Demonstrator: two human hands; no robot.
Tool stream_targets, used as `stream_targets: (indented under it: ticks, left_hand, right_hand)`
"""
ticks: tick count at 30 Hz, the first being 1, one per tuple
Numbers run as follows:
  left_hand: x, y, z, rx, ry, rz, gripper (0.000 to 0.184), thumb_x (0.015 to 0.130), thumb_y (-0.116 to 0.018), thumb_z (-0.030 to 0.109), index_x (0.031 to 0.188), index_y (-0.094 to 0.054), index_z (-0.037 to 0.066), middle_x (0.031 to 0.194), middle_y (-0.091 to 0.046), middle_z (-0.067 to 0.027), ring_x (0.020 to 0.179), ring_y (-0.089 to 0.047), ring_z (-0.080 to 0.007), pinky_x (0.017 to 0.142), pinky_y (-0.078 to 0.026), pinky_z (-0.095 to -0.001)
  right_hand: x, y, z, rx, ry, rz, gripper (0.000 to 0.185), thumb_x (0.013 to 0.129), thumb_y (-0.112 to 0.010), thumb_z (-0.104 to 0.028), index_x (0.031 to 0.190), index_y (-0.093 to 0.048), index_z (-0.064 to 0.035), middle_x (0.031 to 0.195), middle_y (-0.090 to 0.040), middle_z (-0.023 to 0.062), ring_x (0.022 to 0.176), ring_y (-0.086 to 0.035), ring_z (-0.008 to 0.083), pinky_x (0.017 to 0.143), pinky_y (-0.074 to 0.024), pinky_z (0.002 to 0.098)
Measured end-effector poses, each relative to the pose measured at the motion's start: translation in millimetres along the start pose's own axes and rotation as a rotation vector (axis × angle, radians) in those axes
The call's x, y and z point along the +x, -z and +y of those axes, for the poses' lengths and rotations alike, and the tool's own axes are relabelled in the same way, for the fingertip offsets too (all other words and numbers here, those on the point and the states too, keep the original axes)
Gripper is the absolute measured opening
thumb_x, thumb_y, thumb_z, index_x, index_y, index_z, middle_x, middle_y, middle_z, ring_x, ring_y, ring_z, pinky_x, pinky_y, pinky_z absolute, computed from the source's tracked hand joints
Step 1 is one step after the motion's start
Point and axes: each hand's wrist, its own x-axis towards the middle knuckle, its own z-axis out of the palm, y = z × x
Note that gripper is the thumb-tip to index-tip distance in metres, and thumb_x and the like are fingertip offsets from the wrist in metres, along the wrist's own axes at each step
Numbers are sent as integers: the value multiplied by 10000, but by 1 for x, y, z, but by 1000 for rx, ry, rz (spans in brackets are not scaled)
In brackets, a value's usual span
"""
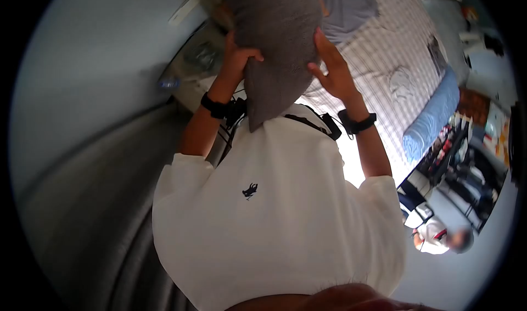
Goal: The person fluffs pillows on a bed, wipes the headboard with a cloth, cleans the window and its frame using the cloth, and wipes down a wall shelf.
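A dark grey pillow [280, 53] hangs in front of my chest, one pointed corner down against my white shirt [274, 201]. My left hand [237, 58] grips its left edge, thumb on the near face and the other fingers hidden behind. On the opposite edge, my right hand [334, 69] supports the pillow with thumb and forefinger apart; its remaining fingers are mostly out of sight. Each wrist wears a black band.
A bed with a checked sheet [379, 64] lies ahead right, with grey cloth [348, 9] and a rolled blue blanket [433, 113] on it. A small table [192, 64] stands by the left wall. Far right are a clothes rack [466, 174] and another person [431, 234].
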Motion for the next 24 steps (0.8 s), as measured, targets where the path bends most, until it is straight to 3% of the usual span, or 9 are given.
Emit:
stream_targets:
  ticks: [2, 5, 9, 11, 16, 17, 19, 21, 24]
  left_hand:
    - [-23, 38, 10, -89, -38, -157, 693, 497, -658, -143, 1174, -528, -79, 1017, -611, -151, 972, -590, -257, 789, -523, -359]
    - [-71, 90, 12, -183, -22, 72, 809, 528, -674, -148, 1292, -414, -91, 1073, -584, -175, 977, -591, -274, 806, -533, -366]
    - [-118, 161, 10, -168, 14, -88, 857, 561, -679, -141, 1347, -341, -96, 1110, -569, -184, 983, -589, -281, 785, -534, -359]
    - [-139, 183, -9, -129, -87, 30, 760, 569, -661, -132, 1292, -431, -96, 1057, -593, -173, 929, -607, -285, 726, -531, -353]
    - [-203, 182, -24, -64, -46, 111, 790, 550, -664, -134, 1301, -423, -95, 1057, -601, -186, 886, -616, -290, 727, -531, -362]
    - [-211, 187, -30, -31, -48, 149, 778, 547, -666, -127, 1290, -437, -97, 1042, -611, -183, 877, -618, -284, 735, -528, -362]
    - [-203, 189, -45, 26, -89, 124, 734, 557, -663, -116, 1262, -460, -100, 1021, -622, -168, 886, -617, -268, 747, -523, -356]
    - [-228, 199, -68, 98, -87, 109, 691, 567, -660, -105, 1235, -483, -102, 999, -634, -153, 896, -616, -253, 758, -519, -350]
    - [-229, 181, -83, 51, -257, 69, 611, 565, -641, -91, 1166, -534, -82, 984, -640, -131, 879, -619, -243, 760, -516, -341]
  right_hand:
    - [-16, -21, -5, -47, -118, -58, 393, 966, -563, -345, 1157, -651, -13, 1126, -669, 197, 983, -671, 329, 846, -522, 406]
    - [-23, -44, -46, -5, -235, -296, 369, 958, -581, -324, 812, -704, -8, 794, -703, 146, 642, -669, 281, 620, -507, 416]
    - [-16, -84, -133, 240, -319, -146, 297, 946, -596, -300, 973, -701, -23, 934, -697, 162, 800, -679, 297, 721, -522, 402]
    - [-11, -113, -168, 115, 40, 212, 359, 933, -613, -268, 1196, -620, -24, 1195, -627, 188, 1049, -629, 333, 892, -486, 396]
    - [-98, -182, -137, 285, -54, 18, 593, 985, -464, -424, 1371, -458, 26, 1432, -449, 213, 1344, -407, 364, 1108, -314, 412]
    - [-126, -179, -105, 339, -548, -658, 662, 981, -403, -498, 1386, -450, 22, 1450, -431, 212, 1390, -341, 357, 1133, -279, 418]
    - [-269, -237, 58, -501, -332, -1132, 547, 934, -533, -399, 1354, -520, -50, 1359, -542, 188, 1273, -501, 336, 1078, -365, 421]
    - [-218, -161, -28, -277, -656, -1851, 494, 919, -567, -326, 1337, -535, -66, 1302, -588, 178, 1211, -552, 347, 1020, -427, 443]
    - [-264, -162, 18, -16, -589, -663, 436, 924, -545, -260, 1317, -534, -71, 1152, -636, 257, 1079, -610, 395, 923, -481, 466]
